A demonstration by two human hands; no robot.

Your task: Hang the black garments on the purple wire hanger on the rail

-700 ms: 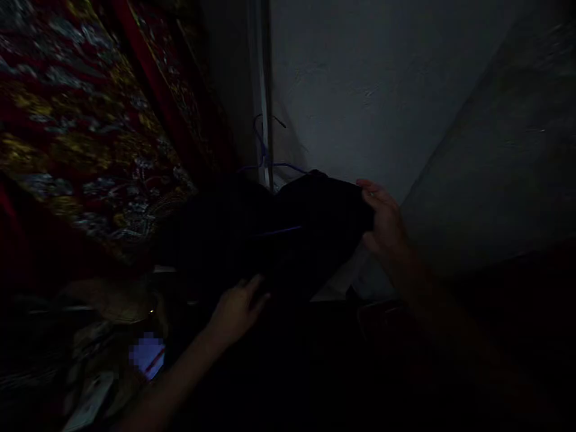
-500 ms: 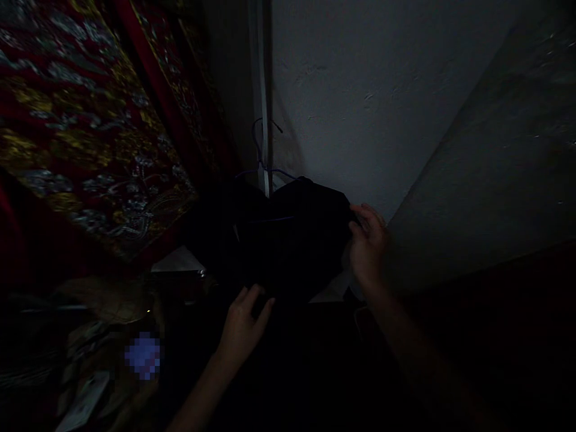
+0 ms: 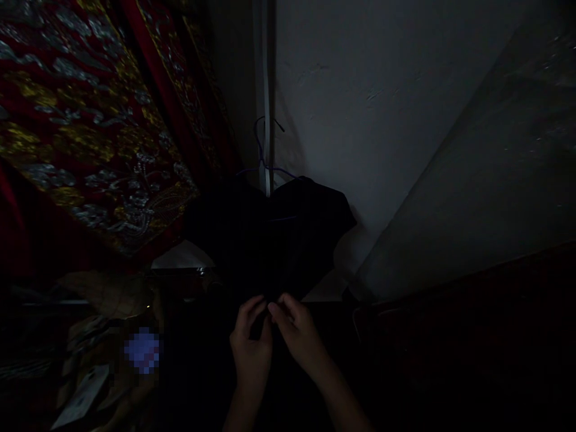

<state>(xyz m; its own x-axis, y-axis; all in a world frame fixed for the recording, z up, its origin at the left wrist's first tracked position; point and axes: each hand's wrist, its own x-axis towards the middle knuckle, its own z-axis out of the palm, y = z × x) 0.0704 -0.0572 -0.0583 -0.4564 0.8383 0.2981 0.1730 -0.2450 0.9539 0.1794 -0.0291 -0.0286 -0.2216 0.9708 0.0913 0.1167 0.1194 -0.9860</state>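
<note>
A dark short-sleeved shirt [image 3: 310, 222] hangs on a thin wire hanger [image 3: 261, 153] against the wall corner. Its neck is a V, and a strip of the hanger's lower bar shows inside it. At the middle of the shirt front, my left hand [image 3: 252, 330] and my right hand [image 3: 297, 330] come close together. Both have their fingertips pinched at the dark cloth. What exactly lies between the fingertips is too dark to make out, be it an edge or a fastening. The lower part of the shirt merges into shadow.
Red cloth with gold and silver embroidery [image 3: 90, 138] hangs on the left. A pale pipe [image 3: 266, 72] runs down the corner beside a grey wall [image 3: 360, 90]. Lower left, a cluttered pile holds a pale card [image 3: 83, 396] and a blurred blue patch [image 3: 143, 351].
My right hand has left the shirt's sleeve and come down to the middle front beside my left hand. My left hand has shifted slightly right, and its fingers have drawn together.
</note>
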